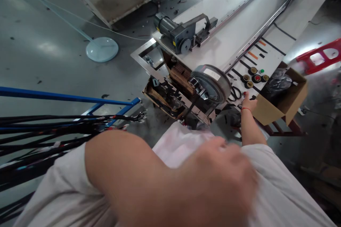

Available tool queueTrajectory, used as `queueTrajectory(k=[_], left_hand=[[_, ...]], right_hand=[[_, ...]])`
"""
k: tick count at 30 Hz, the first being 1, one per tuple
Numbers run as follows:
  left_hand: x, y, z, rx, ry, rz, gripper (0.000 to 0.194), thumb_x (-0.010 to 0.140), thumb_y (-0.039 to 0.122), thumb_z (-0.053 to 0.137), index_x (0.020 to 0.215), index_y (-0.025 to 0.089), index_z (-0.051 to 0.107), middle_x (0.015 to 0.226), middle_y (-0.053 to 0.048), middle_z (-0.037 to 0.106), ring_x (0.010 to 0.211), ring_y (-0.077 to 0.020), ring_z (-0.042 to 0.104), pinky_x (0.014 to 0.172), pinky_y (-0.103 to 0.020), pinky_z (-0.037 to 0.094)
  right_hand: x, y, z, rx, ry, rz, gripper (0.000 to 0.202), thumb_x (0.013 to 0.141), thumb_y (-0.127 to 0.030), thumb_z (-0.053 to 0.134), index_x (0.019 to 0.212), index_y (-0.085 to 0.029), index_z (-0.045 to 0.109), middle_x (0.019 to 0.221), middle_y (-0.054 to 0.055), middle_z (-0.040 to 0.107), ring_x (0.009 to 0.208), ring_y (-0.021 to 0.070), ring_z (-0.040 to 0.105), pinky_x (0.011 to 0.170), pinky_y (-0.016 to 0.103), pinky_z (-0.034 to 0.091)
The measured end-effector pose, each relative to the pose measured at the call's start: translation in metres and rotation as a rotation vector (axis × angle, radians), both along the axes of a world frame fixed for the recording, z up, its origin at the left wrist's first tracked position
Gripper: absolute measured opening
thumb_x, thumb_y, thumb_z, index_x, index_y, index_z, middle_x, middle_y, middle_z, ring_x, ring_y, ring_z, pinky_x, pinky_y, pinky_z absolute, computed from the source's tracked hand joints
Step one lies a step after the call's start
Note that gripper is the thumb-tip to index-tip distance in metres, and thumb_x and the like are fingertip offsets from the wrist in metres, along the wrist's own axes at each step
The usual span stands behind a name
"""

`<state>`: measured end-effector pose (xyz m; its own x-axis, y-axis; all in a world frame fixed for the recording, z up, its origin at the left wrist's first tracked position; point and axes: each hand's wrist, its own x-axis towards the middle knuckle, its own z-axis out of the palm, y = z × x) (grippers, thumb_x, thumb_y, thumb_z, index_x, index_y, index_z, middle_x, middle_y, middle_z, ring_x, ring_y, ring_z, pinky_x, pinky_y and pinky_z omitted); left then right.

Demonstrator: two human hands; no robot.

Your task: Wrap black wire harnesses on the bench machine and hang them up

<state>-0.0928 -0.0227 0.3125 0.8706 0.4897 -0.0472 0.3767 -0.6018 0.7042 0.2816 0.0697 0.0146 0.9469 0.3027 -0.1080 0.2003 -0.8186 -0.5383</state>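
Small red piece (244, 93) sits at the counter's (226, 44) near right corner, just beyond the right hand's (249, 104) fingertips, long axis unclear, blurred left hand (223, 175) well back; can't tell whether either grip is open or closed.

2 pale sleeves (68, 175) and 1 red bracelet (245, 108) show.

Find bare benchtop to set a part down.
Free: the white benchtop between the motor, rod and drum. Crowded: the near edge right of the drum, with round pieces and the right hand.
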Motion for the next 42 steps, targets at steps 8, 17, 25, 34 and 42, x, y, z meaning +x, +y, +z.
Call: queueTrajectory(k=[8, 17, 25, 34, 42], left_hand=[[-0.006, 0.112, -0.231, -0.209, 0.275, 0.571, 0.049, 0.085, 0.044, 0.056, 0.12, 0.01, 0.054, 0.117, -0.017, 0.064, 0.107, -0.0268, 0.06, 0.088, -0.033, 0.046], [-0.035, 0.053, -0.298, -0.357, 0.047, 0.579, 0.038, 0.095, 0.045, 0.034, 0.092, 0.017, 0.059, 0.073, -0.005, 0.065, 0.072, -0.0189, 0.061, 0.071, -0.028, 0.045], [-0.046, 0.038, -0.288, -0.295, 0.042, 0.642, 0.041, 0.095, 0.048, 0.032, 0.086, 0.017, 0.058, 0.07, -0.005, 0.064, 0.068, -0.0201, 0.062, 0.068, -0.029, 0.043], [-0.022, 0.055, -0.275, -0.593, -0.115, 0.526, 0.036, 0.09, 0.052, 0.043, 0.085, 0.018, 0.055, 0.06, 0.001, 0.058, 0.058, -0.0138, 0.057, 0.063, -0.025, 0.044], [-0.043, 0.065, -0.27, -0.704, -0.134, 0.562, 0.039, 0.088, 0.054, 0.044, 0.076, 0.018, 0.052, 0.062, 0.0, 0.06, 0.06, -0.0129, 0.056, 0.062, -0.025, 0.043]], right_hand=[[-0.004, 0.001, 0.003, -0.012, -0.031, -0.065, 0.063, 0.076, -0.07, 0.056, 0.105, -0.014, 0.052, 0.111, 0.023, 0.062, 0.11, 0.0357, 0.059, 0.092, 0.047, 0.046], [0.0, -0.002, 0.001, -0.051, -0.006, -0.034, 0.068, 0.076, -0.07, 0.056, 0.112, -0.012, 0.053, 0.117, 0.026, 0.06, 0.115, 0.0374, 0.057, 0.096, 0.05, 0.044], [-0.001, -0.001, 0.0, -0.052, -0.023, -0.036, 0.068, 0.076, -0.069, 0.057, 0.111, -0.011, 0.054, 0.115, 0.026, 0.061, 0.113, 0.0382, 0.058, 0.094, 0.049, 0.045], [-0.002, -0.002, 0.002, -0.023, -0.004, -0.034, 0.064, 0.076, -0.067, 0.058, 0.11, -0.013, 0.052, 0.116, 0.024, 0.061, 0.113, 0.036, 0.057, 0.096, 0.048, 0.043], [-0.001, -0.003, 0.0, -0.011, 0.003, -0.022, 0.065, 0.076, -0.068, 0.057, 0.112, -0.014, 0.05, 0.116, 0.022, 0.061, 0.114, 0.0344, 0.057, 0.097, 0.047, 0.043]])
